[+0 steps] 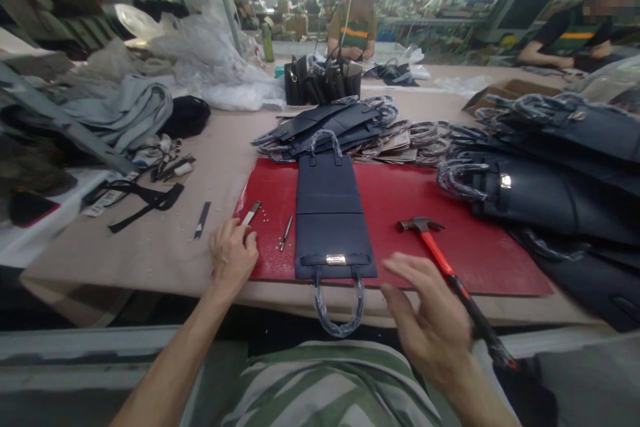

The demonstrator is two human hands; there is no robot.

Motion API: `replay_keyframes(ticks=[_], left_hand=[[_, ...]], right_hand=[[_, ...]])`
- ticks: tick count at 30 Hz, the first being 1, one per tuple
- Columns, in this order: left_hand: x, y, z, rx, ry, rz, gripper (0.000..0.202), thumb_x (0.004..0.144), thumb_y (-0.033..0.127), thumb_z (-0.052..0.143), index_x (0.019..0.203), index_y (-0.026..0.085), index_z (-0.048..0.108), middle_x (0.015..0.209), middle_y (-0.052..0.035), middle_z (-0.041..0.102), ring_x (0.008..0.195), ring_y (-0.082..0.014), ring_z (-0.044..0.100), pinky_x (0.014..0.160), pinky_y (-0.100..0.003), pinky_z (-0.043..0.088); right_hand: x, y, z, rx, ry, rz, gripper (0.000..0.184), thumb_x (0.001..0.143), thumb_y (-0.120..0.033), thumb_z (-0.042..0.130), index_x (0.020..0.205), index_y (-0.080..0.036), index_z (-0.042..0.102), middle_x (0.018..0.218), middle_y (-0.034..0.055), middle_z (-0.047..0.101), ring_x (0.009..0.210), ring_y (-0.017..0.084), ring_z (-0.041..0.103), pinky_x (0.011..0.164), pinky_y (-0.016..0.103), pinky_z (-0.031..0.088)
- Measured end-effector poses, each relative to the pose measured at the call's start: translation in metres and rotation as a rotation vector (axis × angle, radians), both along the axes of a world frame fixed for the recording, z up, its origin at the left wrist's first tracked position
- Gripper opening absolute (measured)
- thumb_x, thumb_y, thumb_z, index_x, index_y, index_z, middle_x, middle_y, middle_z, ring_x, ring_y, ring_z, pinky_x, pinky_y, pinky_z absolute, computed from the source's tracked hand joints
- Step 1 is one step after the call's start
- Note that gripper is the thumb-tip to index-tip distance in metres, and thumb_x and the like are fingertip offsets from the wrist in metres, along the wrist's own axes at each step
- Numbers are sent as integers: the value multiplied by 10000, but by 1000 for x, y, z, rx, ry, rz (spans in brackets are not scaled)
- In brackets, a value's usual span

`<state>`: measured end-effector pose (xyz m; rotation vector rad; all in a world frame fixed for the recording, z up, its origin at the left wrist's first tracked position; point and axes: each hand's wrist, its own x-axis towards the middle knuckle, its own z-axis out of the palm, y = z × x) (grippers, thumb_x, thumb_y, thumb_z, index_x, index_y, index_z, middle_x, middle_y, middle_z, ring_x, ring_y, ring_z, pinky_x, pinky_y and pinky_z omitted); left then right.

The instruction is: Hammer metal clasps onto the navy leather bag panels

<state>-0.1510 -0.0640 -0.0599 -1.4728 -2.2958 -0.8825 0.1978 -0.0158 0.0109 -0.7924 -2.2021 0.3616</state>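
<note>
A dark navy bag panel lies lengthwise on a red mat, with a gold-coloured metal clasp near its front end. Its plastic-wrapped front handle hangs over the table edge. My left hand is at the mat's left side, fingers curled around the near end of a flat, knife-like tool. My right hand, slightly blurred, hovers right of the bag panel, fingers outstretched and holding nothing. Beside it lies a claw hammer with a red and black handle. A thin metal rod lies left of the panel.
More navy bag panels are piled behind the mat and stacked high at right. Small finished black bags stand farther back. Straps and another flat tool lie left. Two people work across the table.
</note>
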Motion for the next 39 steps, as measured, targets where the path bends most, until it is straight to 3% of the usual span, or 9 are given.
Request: replay_keyframes(ticks=[3,6,10,13,19,24,28,34,39], left_hand=[[35,-6,9,-24,-9,-285,154,934,218,541,1007,151,659,1079,-124,659,1032,-277,595,943,-426,480],[73,-8,21,-226,17,-550,161,929,195,606,1084,180,646,1063,-84,648,977,-254,576,867,-394,491],[97,1,31,-453,116,-602,114,930,172,604,1037,177,642,1004,-81,614,945,-269,542,811,-396,493],[96,8,34,-510,221,-658,106,943,115,522,932,169,612,958,-85,588,921,-273,525,791,-402,493],[90,8,32,-483,461,-805,176,864,22,458,909,131,589,881,-112,563,820,-287,515,657,-399,498],[63,3,15,-250,373,-979,261,929,49,402,1006,133,636,1005,-128,646,903,-239,582,826,-394,541],[41,3,1,-60,267,-1091,364,940,35,372,1120,162,662,1123,-120,693,1029,-204,620,939,-377,536],[38,4,-5,-89,220,-1112,393,930,31,396,1152,185,681,1170,-114,704,1070,-210,624,954,-393,542],[53,-5,-1,-80,166,-985,361,943,48,423,1176,179,665,1155,-121,697,1057,-217,614,941,-397,545]], right_hand=[[-7,20,-23,-55,-195,4,294,931,-104,501,1204,-169,587,1204,143,626,1105,274,571,912,466,520],[-14,36,-40,-104,-429,18,320,907,-71,493,1197,-149,602,1220,144,620,1069,283,541,867,438,491],[-21,47,-39,-41,-619,46,310,905,-60,498,1165,-171,627,1123,115,620,957,258,501,786,375,428],[-24,53,-35,52,-727,139,275,902,-49,506,1124,-157,627,1042,106,603,894,248,477,767,365,406],[-19,61,-41,236,-782,297,184,937,-93,488,1069,-132,609,994,113,574,847,244,457,760,363,412],[-2,72,-53,177,-541,418,236,854,-38,488,992,-154,640,1087,117,609,870,224,461,789,350,433],[4,76,-62,115,-357,429,312,814,-14,456,990,-160,669,1092,112,634,891,220,481,787,353,459],[2,75,-65,100,-263,457,302,832,-7,435,948,-159,669,1062,114,640,931,224,507,799,362,476],[1,72,-58,20,-245,449,290,890,-78,432,1061,-155,654,1096,125,619,932,227,509,826,389,465]])
